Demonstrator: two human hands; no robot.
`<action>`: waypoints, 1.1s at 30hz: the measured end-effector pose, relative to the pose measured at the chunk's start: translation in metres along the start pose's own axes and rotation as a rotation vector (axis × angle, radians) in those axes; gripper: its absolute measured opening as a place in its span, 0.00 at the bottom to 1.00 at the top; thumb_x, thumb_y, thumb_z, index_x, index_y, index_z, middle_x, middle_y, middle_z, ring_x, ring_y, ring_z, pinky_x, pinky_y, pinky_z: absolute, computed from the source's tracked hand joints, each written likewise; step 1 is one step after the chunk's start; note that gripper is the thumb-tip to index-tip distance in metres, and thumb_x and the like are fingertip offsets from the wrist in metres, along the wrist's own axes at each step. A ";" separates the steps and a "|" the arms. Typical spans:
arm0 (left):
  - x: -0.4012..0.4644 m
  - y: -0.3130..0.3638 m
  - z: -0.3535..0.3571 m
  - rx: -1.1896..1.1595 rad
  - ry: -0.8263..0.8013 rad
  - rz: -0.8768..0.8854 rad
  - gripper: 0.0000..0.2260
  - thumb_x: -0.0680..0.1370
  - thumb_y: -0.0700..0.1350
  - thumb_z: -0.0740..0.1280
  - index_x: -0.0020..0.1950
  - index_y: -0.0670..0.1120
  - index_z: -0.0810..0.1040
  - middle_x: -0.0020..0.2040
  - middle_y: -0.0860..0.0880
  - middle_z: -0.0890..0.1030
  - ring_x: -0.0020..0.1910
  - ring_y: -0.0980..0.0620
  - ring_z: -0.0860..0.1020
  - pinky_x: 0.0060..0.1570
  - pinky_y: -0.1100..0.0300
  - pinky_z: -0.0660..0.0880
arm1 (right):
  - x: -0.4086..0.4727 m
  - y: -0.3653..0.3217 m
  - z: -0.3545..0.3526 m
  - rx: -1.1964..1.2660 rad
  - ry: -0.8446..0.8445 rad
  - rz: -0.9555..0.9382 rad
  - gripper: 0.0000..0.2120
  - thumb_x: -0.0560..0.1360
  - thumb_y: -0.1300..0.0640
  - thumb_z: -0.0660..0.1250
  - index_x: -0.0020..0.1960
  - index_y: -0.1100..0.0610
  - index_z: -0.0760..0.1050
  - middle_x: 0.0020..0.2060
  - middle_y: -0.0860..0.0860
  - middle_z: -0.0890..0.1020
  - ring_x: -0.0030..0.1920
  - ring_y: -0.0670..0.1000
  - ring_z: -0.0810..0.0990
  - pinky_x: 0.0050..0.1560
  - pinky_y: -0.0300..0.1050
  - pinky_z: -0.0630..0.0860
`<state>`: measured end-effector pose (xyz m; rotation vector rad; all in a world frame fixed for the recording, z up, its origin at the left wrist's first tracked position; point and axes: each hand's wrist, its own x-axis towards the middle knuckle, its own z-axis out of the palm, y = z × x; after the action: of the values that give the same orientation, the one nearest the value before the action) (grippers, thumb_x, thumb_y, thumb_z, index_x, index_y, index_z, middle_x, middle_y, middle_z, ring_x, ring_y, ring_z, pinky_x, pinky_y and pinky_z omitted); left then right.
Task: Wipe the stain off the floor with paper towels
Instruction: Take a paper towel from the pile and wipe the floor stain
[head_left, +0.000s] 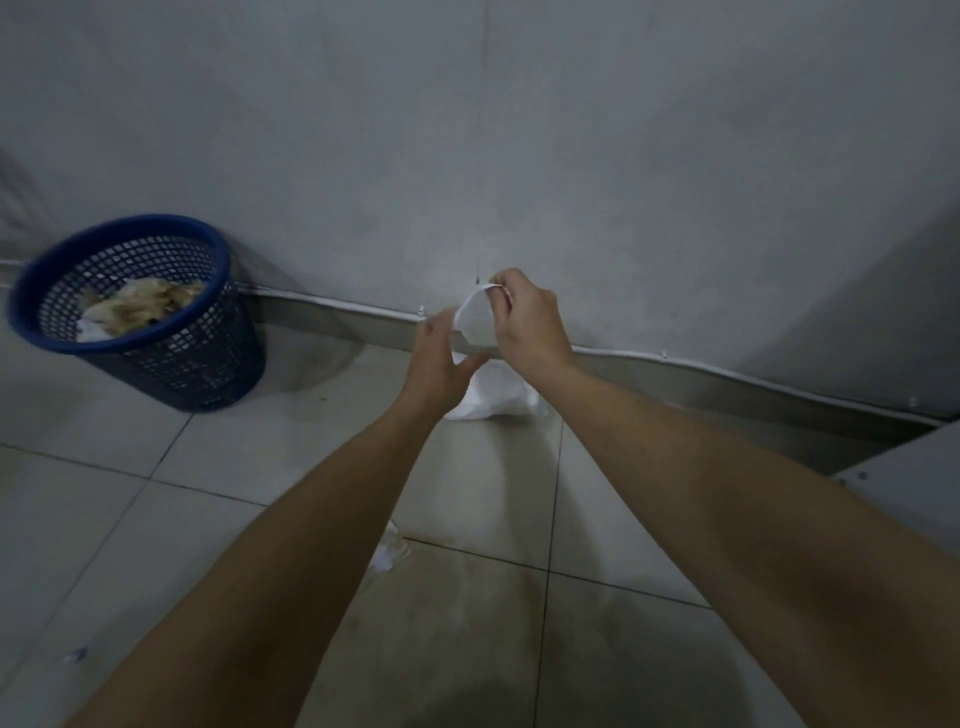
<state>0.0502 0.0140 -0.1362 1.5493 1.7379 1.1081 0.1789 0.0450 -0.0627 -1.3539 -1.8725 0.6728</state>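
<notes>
Right hand (527, 325) pinches top edge of white paper towel (470, 317); left hand (441, 364) fingers spread, touching its lower part, grip unclear. Towel mostly hidden behind hands, pack (498, 397) below half-covered. Floor (623, 519) stain blurry. Blue bin (140, 312) left, motion-smeared.

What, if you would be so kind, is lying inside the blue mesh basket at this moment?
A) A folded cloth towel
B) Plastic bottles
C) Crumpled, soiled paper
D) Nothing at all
C: the blue mesh basket by the wall holds a heap of crumpled paper, stained yellowish-brown, with a bit of white showing at its lower edge.
</notes>
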 end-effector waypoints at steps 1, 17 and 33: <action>-0.001 0.006 -0.002 0.051 0.028 0.012 0.19 0.76 0.46 0.71 0.64 0.42 0.75 0.64 0.40 0.74 0.64 0.44 0.72 0.61 0.66 0.65 | -0.001 0.000 -0.003 0.016 -0.008 -0.002 0.10 0.82 0.56 0.58 0.53 0.59 0.76 0.43 0.56 0.80 0.40 0.53 0.77 0.40 0.41 0.68; -0.092 0.029 -0.033 -0.244 -0.215 -0.469 0.23 0.74 0.53 0.72 0.64 0.42 0.76 0.56 0.44 0.81 0.51 0.46 0.81 0.50 0.50 0.81 | -0.057 0.025 -0.015 0.189 -0.143 0.280 0.09 0.81 0.48 0.59 0.48 0.54 0.69 0.44 0.52 0.78 0.45 0.52 0.75 0.41 0.43 0.64; -0.159 -0.053 -0.064 -0.427 -0.062 -0.658 0.37 0.70 0.49 0.77 0.71 0.60 0.59 0.57 0.47 0.74 0.51 0.45 0.79 0.45 0.50 0.82 | -0.172 0.065 0.057 0.468 -0.223 0.629 0.28 0.74 0.50 0.70 0.70 0.38 0.63 0.68 0.53 0.72 0.62 0.55 0.76 0.62 0.54 0.77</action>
<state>-0.0020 -0.1548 -0.1685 0.6697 1.6454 0.9778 0.2032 -0.0987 -0.1891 -1.5841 -1.2953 1.5237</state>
